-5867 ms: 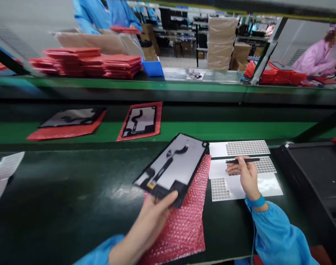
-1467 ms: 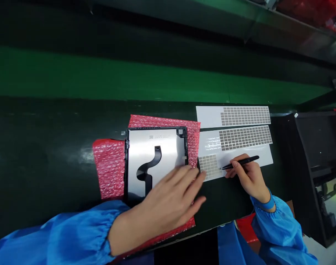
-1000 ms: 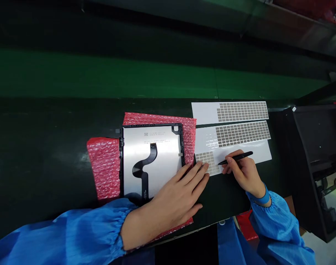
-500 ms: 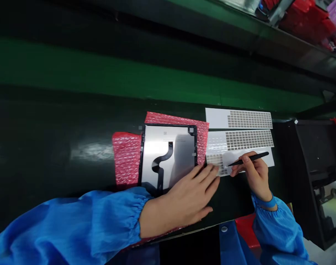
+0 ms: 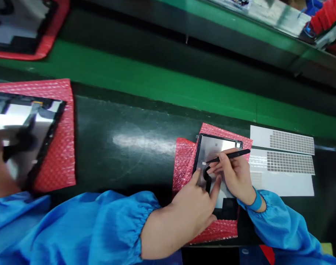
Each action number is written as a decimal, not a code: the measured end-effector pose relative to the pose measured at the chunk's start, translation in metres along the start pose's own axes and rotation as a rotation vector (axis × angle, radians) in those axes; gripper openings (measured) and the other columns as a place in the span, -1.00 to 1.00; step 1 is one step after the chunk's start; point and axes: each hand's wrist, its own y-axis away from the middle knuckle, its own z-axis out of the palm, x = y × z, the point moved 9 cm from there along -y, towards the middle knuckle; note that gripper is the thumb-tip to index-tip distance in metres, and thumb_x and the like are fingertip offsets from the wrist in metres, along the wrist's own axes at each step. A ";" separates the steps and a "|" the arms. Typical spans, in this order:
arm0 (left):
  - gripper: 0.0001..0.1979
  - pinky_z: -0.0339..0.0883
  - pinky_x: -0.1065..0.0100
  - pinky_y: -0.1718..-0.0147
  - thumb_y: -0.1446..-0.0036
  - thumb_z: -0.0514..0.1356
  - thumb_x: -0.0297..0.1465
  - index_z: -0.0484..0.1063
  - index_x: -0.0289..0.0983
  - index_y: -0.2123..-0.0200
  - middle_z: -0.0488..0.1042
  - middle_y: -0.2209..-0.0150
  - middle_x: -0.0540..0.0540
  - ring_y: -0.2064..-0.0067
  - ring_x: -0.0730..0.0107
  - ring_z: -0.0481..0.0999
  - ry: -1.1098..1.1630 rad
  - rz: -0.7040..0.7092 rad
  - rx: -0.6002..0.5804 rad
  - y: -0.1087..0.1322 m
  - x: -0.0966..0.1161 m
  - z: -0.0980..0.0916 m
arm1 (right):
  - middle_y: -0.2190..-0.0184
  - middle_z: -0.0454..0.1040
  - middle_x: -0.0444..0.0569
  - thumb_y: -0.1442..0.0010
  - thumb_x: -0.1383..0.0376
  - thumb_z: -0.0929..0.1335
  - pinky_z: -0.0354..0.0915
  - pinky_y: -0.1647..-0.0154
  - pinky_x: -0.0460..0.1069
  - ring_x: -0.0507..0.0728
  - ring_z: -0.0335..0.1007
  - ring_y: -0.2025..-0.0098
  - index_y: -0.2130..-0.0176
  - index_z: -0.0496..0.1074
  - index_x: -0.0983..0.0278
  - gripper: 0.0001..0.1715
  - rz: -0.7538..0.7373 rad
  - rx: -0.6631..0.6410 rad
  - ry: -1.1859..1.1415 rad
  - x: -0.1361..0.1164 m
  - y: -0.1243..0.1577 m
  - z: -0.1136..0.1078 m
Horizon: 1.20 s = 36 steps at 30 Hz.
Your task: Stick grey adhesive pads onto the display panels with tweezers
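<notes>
Black tweezers [image 5: 230, 155] are pinched in my right hand [image 5: 236, 176], above a tablet-sized display panel [image 5: 218, 141] with a silvery back and black frame. Right at their tip is a small pale piece, perhaps a sticker [image 5: 204, 163]; whether it is gripped or lies on the panel I cannot tell. A curved black flex cable [image 5: 208, 180] runs down the panel's back. My left hand [image 5: 191, 204] rests over the lower left of the panel, fingers apart, index fingertip near the left edge. Pink bubble wrap [image 5: 181, 156] lies beneath the panel.
White sheets with rows of small grey stickers [image 5: 290, 162] lie right of the panel. At the left, a co-worker's blurred hand [image 5: 0, 173] is over another panel [image 5: 50, 110] on pink bubble wrap [image 5: 65, 158]. One more panel [image 5: 24, 43] sits further back. A shelf [image 5: 267, 22] runs behind.
My right hand has moved left with the tweezers from the sticker sheet to the panel. My left hand has gone from the sheet's edge onto the panel. The view has turned left.
</notes>
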 end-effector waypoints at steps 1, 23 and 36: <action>0.00 0.15 -0.17 -0.27 -0.17 0.27 0.11 0.26 -0.63 -0.36 0.69 0.22 -0.45 0.16 -0.20 0.69 0.014 0.003 -0.001 0.000 0.000 0.002 | 0.38 0.68 -0.05 -0.43 -0.05 0.39 0.64 0.40 -0.04 0.13 0.71 0.42 0.11 0.42 0.21 -0.62 0.005 -0.004 0.006 0.003 -0.003 0.004; -0.31 0.19 -0.18 -0.29 -0.10 0.36 -0.04 0.51 -0.43 -0.15 0.68 0.38 -0.28 0.33 -0.06 0.67 0.193 0.029 -0.115 -0.009 -0.016 0.002 | 0.34 0.68 -0.04 -0.46 0.00 0.37 0.62 0.44 -0.06 0.12 0.70 0.39 0.08 0.44 0.19 -0.68 0.071 -0.015 0.070 0.015 -0.014 0.013; -0.27 0.29 -0.12 -0.27 -0.06 0.41 0.10 0.53 -0.36 -0.08 0.70 0.16 -0.32 0.04 -0.12 0.69 0.340 0.108 -0.084 -0.012 -0.041 -0.018 | 0.39 0.67 -0.05 -0.41 -0.11 0.38 0.63 0.46 -0.03 0.13 0.68 0.45 0.11 0.40 0.21 -0.56 0.070 0.007 -0.055 0.015 -0.018 0.011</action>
